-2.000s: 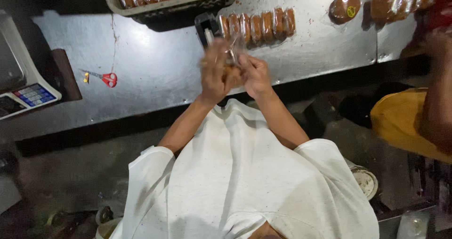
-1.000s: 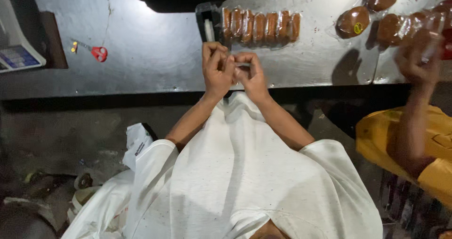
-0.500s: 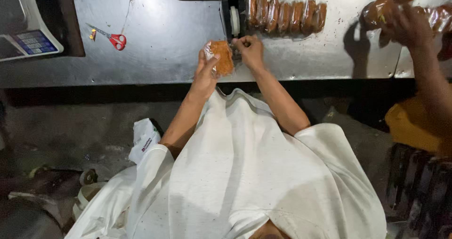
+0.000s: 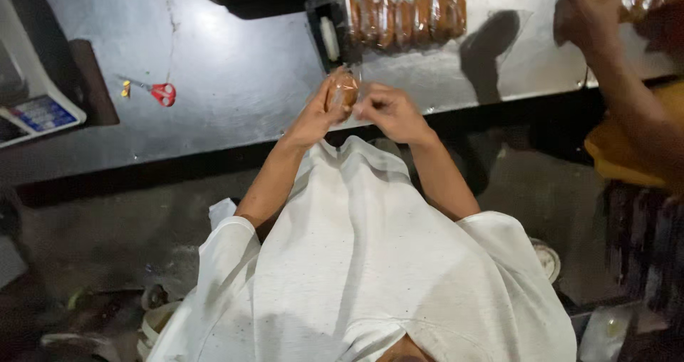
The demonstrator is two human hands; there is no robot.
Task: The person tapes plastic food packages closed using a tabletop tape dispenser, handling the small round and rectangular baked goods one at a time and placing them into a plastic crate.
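Holding a small wrapped brown pastry (image 4: 342,91) upright over the near edge of the metal table (image 4: 235,70), the left hand (image 4: 313,116) has its fingers closed around the packet, while the right hand (image 4: 388,112) pinches the clear wrapping at the packet's side, fingers drawn together on the plastic. Just beyond both hands lies a row of wrapped pastries (image 4: 406,18), already packed by the look of it, beside a dark tape dispenser (image 4: 328,30). Well off to the left hand's side sit red-handled scissors (image 4: 160,91) and a weighing scale (image 4: 39,109). Judging from this, the packet in hand is only partly sealed. Another person's hand (image 4: 591,20) holds more packets far to the right.
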